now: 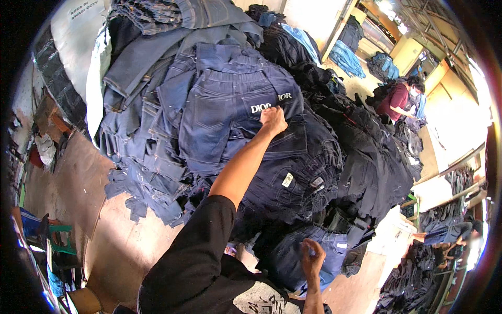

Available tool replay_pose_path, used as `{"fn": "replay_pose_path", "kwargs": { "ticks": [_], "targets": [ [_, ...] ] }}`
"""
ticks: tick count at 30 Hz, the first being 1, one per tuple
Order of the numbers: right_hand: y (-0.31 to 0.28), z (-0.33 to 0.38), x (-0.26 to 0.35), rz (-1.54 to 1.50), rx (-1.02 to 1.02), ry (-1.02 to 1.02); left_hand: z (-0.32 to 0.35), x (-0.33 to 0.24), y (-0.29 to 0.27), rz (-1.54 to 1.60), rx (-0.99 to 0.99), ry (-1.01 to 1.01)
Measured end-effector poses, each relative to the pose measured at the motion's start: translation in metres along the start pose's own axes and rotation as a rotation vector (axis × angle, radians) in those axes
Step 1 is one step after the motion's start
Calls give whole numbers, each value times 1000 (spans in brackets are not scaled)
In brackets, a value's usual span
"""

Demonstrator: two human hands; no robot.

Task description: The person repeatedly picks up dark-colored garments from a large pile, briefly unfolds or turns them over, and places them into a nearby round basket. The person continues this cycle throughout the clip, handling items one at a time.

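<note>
A tall heap of folded blue denim garments [209,120] fills the middle of the view. My left hand [273,120] reaches far out on a straight arm in a black sleeve. Its fingers are curled into the top garment [230,99], by a back pocket with white lettering. My right hand [312,256] is low and close to me, fingers curled over a lighter blue denim piece [293,261]. I cannot tell whether it grips the cloth. Darker denim [293,178] with a small white tag lies between the two hands.
A heap of black garments [366,157] adjoins the blue one on the right. A person in a maroon top [398,100] works beyond it. More denim piles [348,57] lie on the far floor. Bare floor [120,246] and a green stool [61,238] are at left.
</note>
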State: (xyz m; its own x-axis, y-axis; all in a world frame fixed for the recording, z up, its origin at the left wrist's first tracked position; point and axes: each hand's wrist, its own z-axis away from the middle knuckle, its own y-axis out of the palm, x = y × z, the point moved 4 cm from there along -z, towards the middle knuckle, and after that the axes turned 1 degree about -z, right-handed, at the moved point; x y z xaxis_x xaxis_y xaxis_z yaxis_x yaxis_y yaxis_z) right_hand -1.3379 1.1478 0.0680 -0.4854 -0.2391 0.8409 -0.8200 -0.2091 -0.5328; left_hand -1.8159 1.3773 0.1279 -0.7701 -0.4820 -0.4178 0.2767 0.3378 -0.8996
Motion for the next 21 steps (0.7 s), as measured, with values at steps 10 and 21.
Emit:
{"fn": "replay_pose_path", "kwargs": {
  "ticks": [10, 21],
  "targets": [
    [70, -192, 165, -418, 44, -288, 213, 48, -56, 605, -208, 281],
    [163, -237, 215, 399, -158, -643, 290, 58, -28, 910, -105, 135]
  ]
}}
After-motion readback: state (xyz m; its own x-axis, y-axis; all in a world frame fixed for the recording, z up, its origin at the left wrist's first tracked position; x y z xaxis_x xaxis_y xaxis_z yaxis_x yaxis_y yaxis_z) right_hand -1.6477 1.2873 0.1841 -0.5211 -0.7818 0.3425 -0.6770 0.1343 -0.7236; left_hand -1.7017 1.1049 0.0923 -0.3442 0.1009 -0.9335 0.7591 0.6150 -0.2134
